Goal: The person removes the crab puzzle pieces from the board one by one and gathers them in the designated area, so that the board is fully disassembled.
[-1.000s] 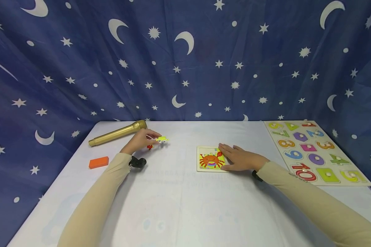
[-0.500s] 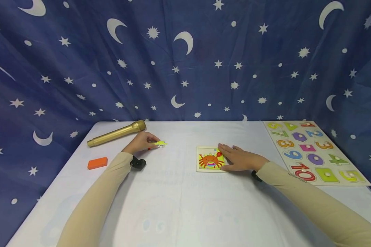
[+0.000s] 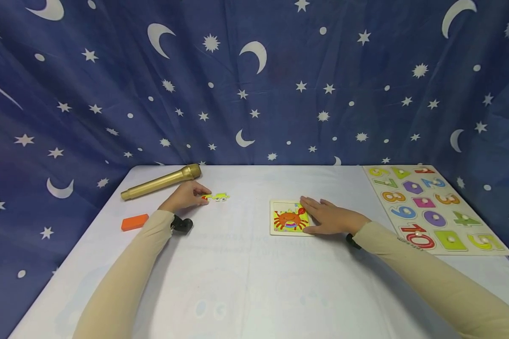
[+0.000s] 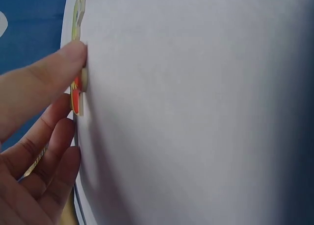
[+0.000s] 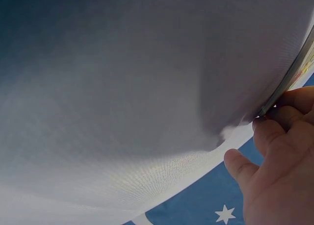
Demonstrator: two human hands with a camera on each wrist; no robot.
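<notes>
Lays the right hand straight-fingered along the right edge of one crab puzzle, gripping nothing, presumably to steady it against sliding. Has one orange block lying over to the left, probably parked out of the way. Pinches with the left hand one red-and-yellow piece between thumb and fingertips, low over the table, well to the left of the crab puzzle; likely pinched by the edge for a fine hold on so thin a thing. Shows one yellow-green piece right beside it, making two loose; cannot tell from so small a view about any join between them. Has one number board flat on the far right, out of the hands' way: counts ten numerals and five shapes. Has one gold microphone slanted at the far left, seemingly set aside, and beyond it one star-and-moon curtain, presumably for a backdrop
</notes>
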